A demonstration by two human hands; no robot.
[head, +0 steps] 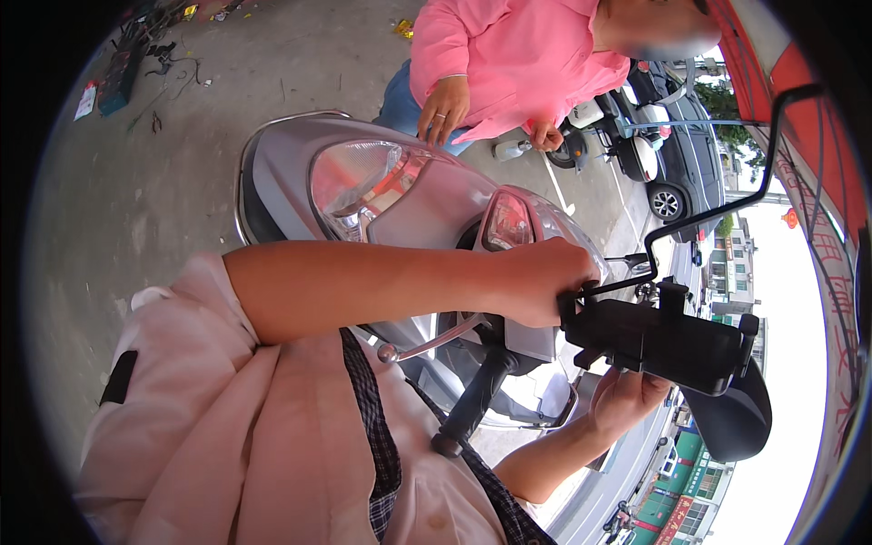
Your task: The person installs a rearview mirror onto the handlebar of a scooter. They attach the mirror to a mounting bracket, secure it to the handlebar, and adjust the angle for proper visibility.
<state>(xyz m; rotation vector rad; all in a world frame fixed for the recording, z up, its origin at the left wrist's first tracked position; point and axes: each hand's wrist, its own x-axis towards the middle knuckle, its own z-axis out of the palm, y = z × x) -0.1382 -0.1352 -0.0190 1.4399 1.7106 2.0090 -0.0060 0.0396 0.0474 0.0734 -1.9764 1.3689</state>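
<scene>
A grey motor scooter stands in front of me, sideways in this tilted view. My left hand is closed at the lower end of a bent black rod; its fingertips are hidden. The rod rises past a black phone holder. From beneath, my right hand grips the holder with bent fingers, partly covered by it. Close behind that hand is a black mirror housing. The rubber handlebar grip and metal brake lever lie between my forearms.
Across the scooter stands a person in a pink shirt, one hand by its front panel. A bottle is beside their other hand. Parked vehicles include a dark car. A box and loose cables lie on the concrete.
</scene>
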